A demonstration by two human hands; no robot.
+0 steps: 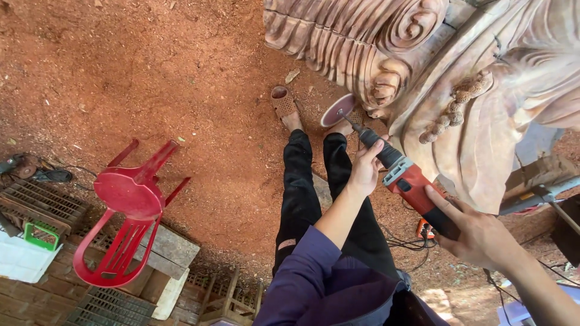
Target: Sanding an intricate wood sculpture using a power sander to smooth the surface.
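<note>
I hold a red and black power sander (406, 178) with both hands. My left hand (366, 168) grips its black neck near the front. My right hand (475, 232) wraps the rear of its body. Its round pinkish sanding disc (337, 110) sits at the tip, just left of the lower edge of a large pale carved wooden sculpture (471, 78) with scrolls and ribbed folds. Below are my legs in black trousers (302, 193) and a foot in a brown sandal (284, 102).
Red dusty earth (181, 72) covers the ground. A red plastic chair (130, 211) lies tipped over on wooden boards at left, beside crates and a white box (21, 256). Black cables (405, 241) trail on the ground near my legs. Timber pieces (538, 181) lie at right.
</note>
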